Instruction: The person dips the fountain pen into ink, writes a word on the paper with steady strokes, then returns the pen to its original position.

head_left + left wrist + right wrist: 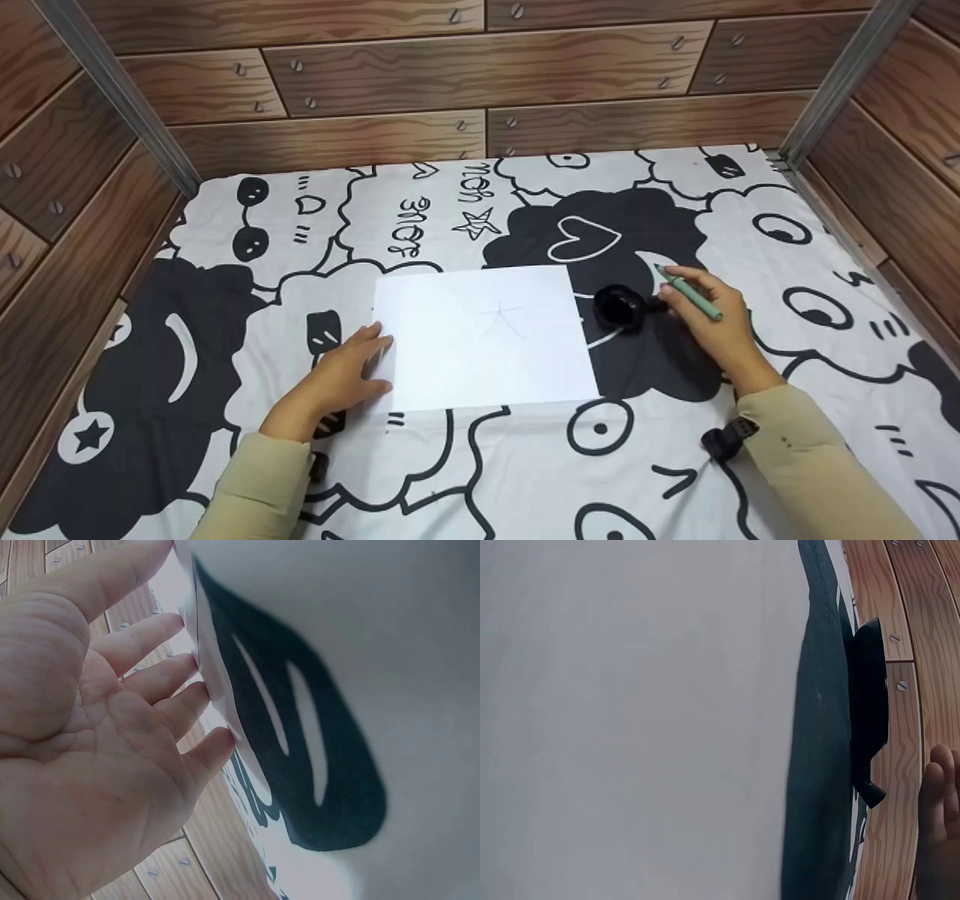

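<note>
A white sheet of paper (442,360) lies on the patterned cloth, with a faint grey character of thin strokes on it. At its left edge rests my left hand (341,379), fingers spread and lightly bent; in the left wrist view that hand (112,720) touches the surface with its fingertips. My right hand (712,315) pinches a green pen (694,296) between thumb and fingers, its dark tip pointing up and left. Just left of that hand sits a small black pan-shaped dish (619,307) with a short handle. The right wrist view shows the dish (870,690) but not the pen.
A black and white cartoon cloth (525,465) covers the table. Wood-plank panels (487,67) enclose it at the back and both sides, with grey metal posts (120,97) at the corners. A black wrist device (727,442) with a cable hangs by the right sleeve.
</note>
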Motion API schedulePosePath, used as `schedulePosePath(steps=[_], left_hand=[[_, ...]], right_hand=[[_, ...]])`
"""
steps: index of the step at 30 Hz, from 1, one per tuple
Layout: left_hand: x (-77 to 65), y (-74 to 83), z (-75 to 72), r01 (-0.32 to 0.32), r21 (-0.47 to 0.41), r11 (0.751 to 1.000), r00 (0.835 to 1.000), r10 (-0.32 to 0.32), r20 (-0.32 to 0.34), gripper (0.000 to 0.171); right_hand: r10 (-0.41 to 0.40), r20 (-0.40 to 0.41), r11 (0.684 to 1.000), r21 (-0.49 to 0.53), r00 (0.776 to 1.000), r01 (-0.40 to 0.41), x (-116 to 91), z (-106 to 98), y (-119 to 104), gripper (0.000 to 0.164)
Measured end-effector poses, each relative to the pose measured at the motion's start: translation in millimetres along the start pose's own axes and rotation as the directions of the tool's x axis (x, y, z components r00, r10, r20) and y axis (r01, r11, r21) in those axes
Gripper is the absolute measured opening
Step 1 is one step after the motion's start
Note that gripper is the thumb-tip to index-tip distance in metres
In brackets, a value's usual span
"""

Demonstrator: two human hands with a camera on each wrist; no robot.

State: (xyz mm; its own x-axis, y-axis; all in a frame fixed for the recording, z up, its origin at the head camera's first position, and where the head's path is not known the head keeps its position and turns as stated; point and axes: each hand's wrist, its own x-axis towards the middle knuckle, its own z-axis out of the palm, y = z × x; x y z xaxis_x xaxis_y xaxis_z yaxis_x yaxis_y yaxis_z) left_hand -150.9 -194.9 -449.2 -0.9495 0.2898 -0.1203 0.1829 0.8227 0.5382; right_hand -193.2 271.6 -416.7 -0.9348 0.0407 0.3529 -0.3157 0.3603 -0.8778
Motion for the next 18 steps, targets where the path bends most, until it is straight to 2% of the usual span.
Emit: schedulePosePath(steps=[6, 10, 15, 18], left_hand=[[0.3, 0.4, -0.1, 0.005, -0.006, 1.0, 1.0, -0.005, 0.0, 0.063], [0.5, 0.1, 0.1, 0.002, 0.002, 1.0, 1.0, -0.002, -0.001, 0.063], [0.8, -0.2, 0.3, 0.001, 0.007, 1.0, 1.0, -0.001, 0.004, 0.063], [0.6, -0.1, -0.3, 0.002, 0.003, 1.0, 1.0, -0.002, 0.007, 0.063]], right_hand=[[-0.049, 0.037, 0.998, 0.051, 0.998, 0.047, 2.0, -4.1, 20.9, 0.035], [-0.047, 0.072, 0.991, 0.132, 0.996, 0.037, 4.1, -6.1, 38.4, 0.04], [0.035, 0.155, 0.954, 0.289, 0.987, -0.079, 3.3, -9.3, 42.8, 0.041], [0.109, 0.185, 0.913, 0.369, 0.977, -0.172, 2.7, -11.1, 40.9, 0.037]])
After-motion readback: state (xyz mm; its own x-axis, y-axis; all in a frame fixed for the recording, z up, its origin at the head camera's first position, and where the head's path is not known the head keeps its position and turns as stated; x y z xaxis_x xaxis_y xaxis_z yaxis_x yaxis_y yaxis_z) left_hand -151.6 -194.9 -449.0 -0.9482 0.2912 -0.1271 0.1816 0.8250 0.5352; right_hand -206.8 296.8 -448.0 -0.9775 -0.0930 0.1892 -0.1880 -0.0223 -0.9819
